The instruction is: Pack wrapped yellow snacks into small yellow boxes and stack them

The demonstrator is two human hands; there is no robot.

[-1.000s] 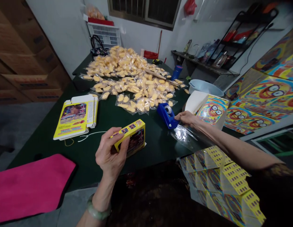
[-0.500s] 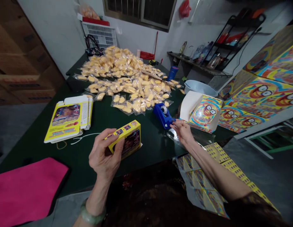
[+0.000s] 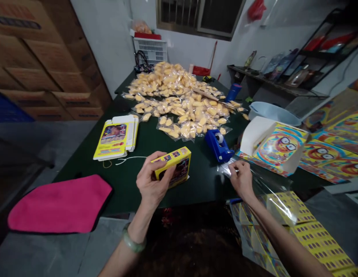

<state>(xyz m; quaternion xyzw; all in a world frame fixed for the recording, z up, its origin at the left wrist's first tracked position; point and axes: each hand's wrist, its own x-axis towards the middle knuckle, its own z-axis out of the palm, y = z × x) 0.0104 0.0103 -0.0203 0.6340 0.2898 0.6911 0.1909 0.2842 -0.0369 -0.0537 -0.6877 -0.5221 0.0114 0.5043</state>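
Here was the left hand (image 3: 153,181), up at the front of the dark green counter (image 3: 129,184), with a small yellow printed box (image 3: 173,167) gripped at its left end! The left fingers (image 3: 156,158) curled closed around that end with the thumb against the box, while the rest of the box ran out to the right, clear of the hand. A white slip of paper (image 3: 186,178) poked out just beneath the box's far corner, though whether the box touched it, I couldn't tell. Over to the right, the right hand (image 3: 241,180) had a sheet of clear plastic film (image 3: 254,181) pinched tight, the right fingers (image 3: 236,166) closed on its edge, and there, just beside them, sat a blue tape dispenser (image 3: 218,145), close but not held! Behind it all rose a big heap of yellow sealed packets (image 3: 179,96), spilling toward the dispenser. A flat yellow carton (image 3: 115,136) lay on the left with a thin white cord (image 3: 129,158) trailing near it, and a pink cloth (image 3: 59,206) lay at the counter's left end. To the right stood a colourful box with its white flap open (image 3: 275,146), and printed yellow sheets (image 3: 311,238) were stacked at the lower right, under the right forearm!
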